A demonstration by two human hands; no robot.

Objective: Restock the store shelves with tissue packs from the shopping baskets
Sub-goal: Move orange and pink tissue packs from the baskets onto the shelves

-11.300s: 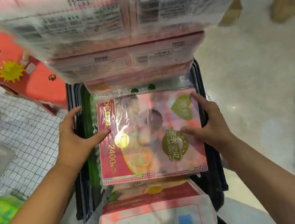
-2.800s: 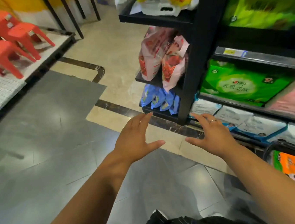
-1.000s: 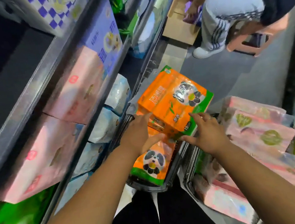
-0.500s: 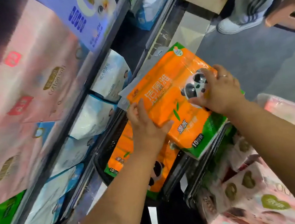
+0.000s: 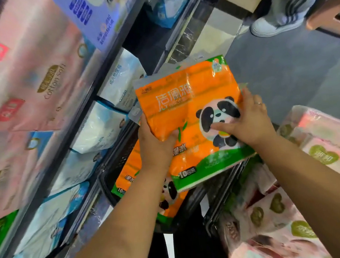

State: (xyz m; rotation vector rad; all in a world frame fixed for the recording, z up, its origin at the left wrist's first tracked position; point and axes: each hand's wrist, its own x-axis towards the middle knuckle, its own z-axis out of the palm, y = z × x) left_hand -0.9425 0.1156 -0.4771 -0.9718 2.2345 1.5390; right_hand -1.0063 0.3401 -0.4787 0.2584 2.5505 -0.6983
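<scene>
Lifting: orange panda-print plastic tissue pack (image 5: 184,114) has cleared our black basket (image 5: 123,155), shelf-ready.
Grip: left hand (image 5: 154,149), right hand (image 5: 249,124) clasp it.

orange tissue pack (image 5: 186,114) with a black-and-white panda and green bottom band, pink heart-print packs (image 5: 280,211) at 4 o'clock
</scene>
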